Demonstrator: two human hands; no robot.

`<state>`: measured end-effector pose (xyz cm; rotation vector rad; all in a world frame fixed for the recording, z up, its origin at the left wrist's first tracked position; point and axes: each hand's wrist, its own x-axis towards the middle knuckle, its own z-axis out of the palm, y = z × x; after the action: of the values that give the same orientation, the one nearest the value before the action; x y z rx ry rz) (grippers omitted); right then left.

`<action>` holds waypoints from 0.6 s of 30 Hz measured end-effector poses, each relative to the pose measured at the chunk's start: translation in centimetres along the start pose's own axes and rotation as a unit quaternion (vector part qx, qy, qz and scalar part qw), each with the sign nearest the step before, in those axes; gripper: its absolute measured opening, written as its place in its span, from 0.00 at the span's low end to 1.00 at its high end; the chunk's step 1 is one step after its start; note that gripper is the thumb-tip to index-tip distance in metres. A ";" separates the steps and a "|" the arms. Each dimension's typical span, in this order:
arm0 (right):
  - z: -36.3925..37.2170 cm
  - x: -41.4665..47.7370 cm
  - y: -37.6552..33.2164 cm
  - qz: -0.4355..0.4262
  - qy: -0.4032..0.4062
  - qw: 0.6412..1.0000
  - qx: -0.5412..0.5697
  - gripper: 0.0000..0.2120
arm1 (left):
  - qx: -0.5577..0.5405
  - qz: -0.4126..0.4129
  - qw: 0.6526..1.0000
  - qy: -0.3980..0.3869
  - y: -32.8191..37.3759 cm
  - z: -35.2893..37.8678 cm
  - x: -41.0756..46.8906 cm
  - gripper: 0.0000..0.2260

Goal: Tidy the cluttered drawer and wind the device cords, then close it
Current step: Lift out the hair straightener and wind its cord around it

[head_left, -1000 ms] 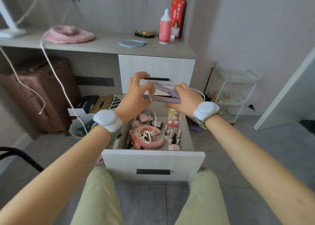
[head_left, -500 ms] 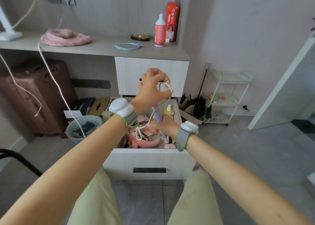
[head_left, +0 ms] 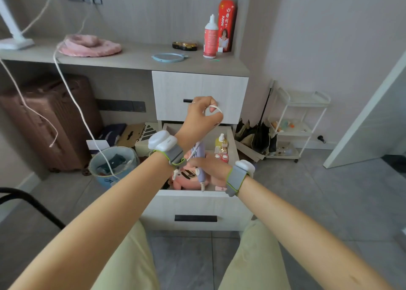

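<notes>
Device (head_left: 201, 150) and cord (head_left: 216, 108) held over open drawer (head_left: 197, 204)
Left hand (head_left: 201, 118) raised, fingers curled, pinching cord loop. Right hand (head_left: 209, 165) grips purple device upright, just above drawer contents.

"山楂树下" on red bottle (head_left: 227, 21)

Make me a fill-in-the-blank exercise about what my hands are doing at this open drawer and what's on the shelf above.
1. The left hand pinches a loop of the thin white cord, held ___ than the right hand.
2. The right hand grips the lilac wand-shaped device over the pale wooden lower drawer, which stands ___.
3. On the grey shelf, the tall red plastic bottle stands to the ___ of the smaller white squeeze bottle.
Missing words: higher; open; right.
</notes>
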<state>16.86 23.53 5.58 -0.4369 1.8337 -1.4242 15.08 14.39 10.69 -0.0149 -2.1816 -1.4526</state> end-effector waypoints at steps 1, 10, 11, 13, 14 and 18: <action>0.0 0.1 0.1 0.006 -0.015 1.000 0.022 0.19 | 0.000 0.003 1.000 -0.004 0.0 0.2 0.2 0.13; -3.3 1.1 -0.2 -0.069 0.047 0.971 0.224 0.13 | -0.087 -0.103 0.990 -0.033 -3.7 -1.6 -2.2 0.23; -3.8 0.7 -0.8 -0.096 0.038 0.963 0.249 0.12 | -0.068 -0.108 0.989 -0.073 -4.9 -1.7 -2.6 0.22; -4.5 0.2 -1.9 -0.141 0.019 0.957 0.252 0.11 | -0.040 -0.124 0.977 -0.170 -6.4 -1.7 -3.4 0.23; -4.7 0.0 -2.4 -0.156 0.013 0.957 0.245 0.12 | -0.019 -0.133 0.967 -0.215 -7.0 -1.6 -3.8 0.26; -5.4 -0.4 -3.3 -0.203 0.080 0.953 0.210 0.12 | 0.017 -0.135 0.954 -0.268 -8.0 -1.0 -5.2 0.27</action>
<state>12.54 26.34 9.22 -0.5085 1.5513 -2.1287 17.75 11.50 1.95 -0.1164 -2.7321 -1.7109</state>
